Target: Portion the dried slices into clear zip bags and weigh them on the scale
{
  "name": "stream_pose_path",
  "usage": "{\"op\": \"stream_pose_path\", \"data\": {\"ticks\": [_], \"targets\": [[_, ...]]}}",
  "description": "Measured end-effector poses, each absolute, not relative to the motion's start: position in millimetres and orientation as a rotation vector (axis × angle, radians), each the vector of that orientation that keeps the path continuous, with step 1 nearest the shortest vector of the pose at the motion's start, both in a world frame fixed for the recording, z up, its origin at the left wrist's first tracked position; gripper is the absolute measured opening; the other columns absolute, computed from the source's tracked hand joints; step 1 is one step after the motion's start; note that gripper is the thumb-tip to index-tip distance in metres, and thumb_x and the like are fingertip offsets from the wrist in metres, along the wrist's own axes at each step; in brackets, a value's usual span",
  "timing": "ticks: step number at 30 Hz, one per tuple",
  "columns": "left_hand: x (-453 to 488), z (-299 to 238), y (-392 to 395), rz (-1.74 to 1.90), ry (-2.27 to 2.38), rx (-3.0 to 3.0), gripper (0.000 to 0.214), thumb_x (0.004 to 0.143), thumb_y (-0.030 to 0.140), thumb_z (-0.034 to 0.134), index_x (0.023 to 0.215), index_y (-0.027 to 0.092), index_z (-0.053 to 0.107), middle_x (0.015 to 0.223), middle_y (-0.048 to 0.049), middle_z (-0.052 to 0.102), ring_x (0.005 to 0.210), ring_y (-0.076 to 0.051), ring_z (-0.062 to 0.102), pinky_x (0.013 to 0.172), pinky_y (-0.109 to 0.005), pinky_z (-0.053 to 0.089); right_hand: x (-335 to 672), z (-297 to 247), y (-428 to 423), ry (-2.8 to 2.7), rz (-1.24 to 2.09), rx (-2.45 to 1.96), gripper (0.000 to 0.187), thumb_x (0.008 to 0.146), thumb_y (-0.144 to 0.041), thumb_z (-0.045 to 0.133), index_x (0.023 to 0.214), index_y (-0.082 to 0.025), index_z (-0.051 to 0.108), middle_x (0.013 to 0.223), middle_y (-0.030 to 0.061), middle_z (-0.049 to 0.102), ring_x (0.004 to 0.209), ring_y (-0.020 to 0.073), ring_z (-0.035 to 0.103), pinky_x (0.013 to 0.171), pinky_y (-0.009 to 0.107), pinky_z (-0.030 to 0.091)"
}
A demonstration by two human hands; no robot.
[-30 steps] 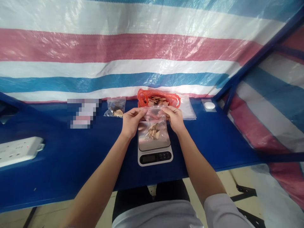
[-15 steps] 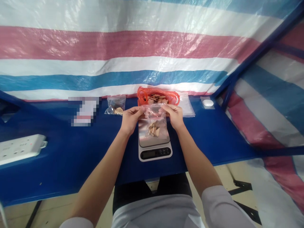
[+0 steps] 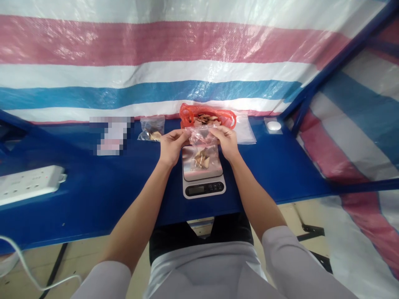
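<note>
A clear zip-lock bag (image 3: 203, 154) with several pale brown dried slices in it lies over the plate of a white kitchen scale (image 3: 186, 182). My left hand (image 3: 173, 145) pinches the bag's top edge at its left end. At the right end my right hand (image 3: 227, 142) pinches the same edge between thumb and fingers. Just behind the hands is a red plastic bag (image 3: 187, 116) holding more dried slices (image 3: 207, 119). The scale's display is too small to read.
Another clear bag with slices (image 3: 151, 128) lies to the left, near a blurred-out item (image 3: 114, 135). Flat clear bags (image 3: 246, 131) and a small bag with a white round object (image 3: 274, 126) lie right. A white power strip (image 3: 31, 185) sits on the blue table (image 3: 102, 199).
The camera view has tilted slightly, so everything sits higher in the picture. Both hands still pinch the zip-lock bag's top edge, with little visible movement over the scale.
</note>
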State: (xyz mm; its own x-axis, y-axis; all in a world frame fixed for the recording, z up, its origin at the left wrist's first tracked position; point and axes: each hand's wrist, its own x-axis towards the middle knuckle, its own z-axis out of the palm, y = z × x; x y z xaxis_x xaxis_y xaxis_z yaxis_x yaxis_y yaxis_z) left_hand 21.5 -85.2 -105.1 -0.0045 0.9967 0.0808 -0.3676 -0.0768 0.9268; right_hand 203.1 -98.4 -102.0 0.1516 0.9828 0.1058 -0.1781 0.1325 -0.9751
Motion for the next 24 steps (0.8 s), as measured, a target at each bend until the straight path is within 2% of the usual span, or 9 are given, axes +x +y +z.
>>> {"op": "stream_pose_path", "data": {"ticks": [7, 15, 20, 24], "targets": [[21, -108, -86, 1.408, 0.912, 1.020, 0.035, 0.058, 0.042, 0.094, 0.073, 0.016, 0.077, 0.069, -0.0019, 0.073, 0.060, -0.012, 0.064, 0.063, -0.026, 0.056, 206, -112, -98, -1.034, 1.040, -1.079, 0.028, 0.074, -0.051, 0.075, 0.068, -0.024, 0.072, 0.068, -0.0001, 0.073, 0.066, 0.0187, 0.070, 0.067, 0.031, 0.056], [21, -111, -86, 1.420, 0.926, 1.021, 0.037, 0.059, 0.043, 0.094, 0.074, 0.016, 0.076, 0.069, -0.0013, 0.072, 0.057, -0.012, 0.063, 0.061, -0.026, 0.055, 203, -113, -96, -1.018, 1.072, -1.066, 0.032, 0.072, -0.055, 0.077, 0.069, -0.023, 0.073, 0.067, 0.0008, 0.074, 0.061, 0.0183, 0.069, 0.062, 0.031, 0.058], [20, -111, -87, 1.432, 0.931, 1.055, 0.033, 0.062, 0.043, 0.092, 0.074, 0.016, 0.077, 0.067, -0.0017, 0.072, 0.056, -0.012, 0.061, 0.059, -0.025, 0.051, 202, -114, -95, -1.038, 1.085, -1.046, 0.031, 0.072, -0.054, 0.077, 0.072, -0.024, 0.074, 0.072, 0.0007, 0.075, 0.067, 0.0192, 0.070, 0.066, 0.032, 0.058], [18, -112, -88, 1.467, 0.941, 1.087, 0.032, 0.062, 0.042, 0.093, 0.071, 0.016, 0.077, 0.065, -0.0015, 0.071, 0.056, -0.010, 0.059, 0.057, -0.024, 0.047, 201, -116, -95, -1.033, 1.064, -1.055, 0.029, 0.072, -0.052, 0.079, 0.068, -0.023, 0.075, 0.070, 0.0007, 0.075, 0.066, 0.0189, 0.069, 0.065, 0.031, 0.057]]}}
